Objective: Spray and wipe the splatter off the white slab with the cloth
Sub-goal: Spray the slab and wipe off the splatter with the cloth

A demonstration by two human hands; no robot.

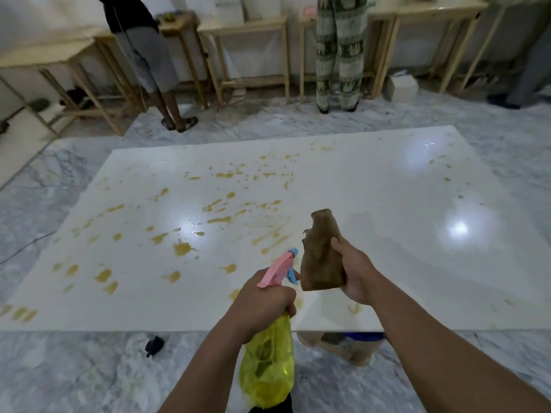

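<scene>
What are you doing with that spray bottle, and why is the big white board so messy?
A person is cleaning yellowish-brown splatter off a big glossy white slab. The left hand grips a yellow spray bottle with a pink and blue trigger head, aimed at the slab. The right hand holds a crumpled brown cloth just above it. Most stains sit on the left side; the right side looks mostly clean.

Dim, slab [372, 204] glare; edges perhaps warped
</scene>
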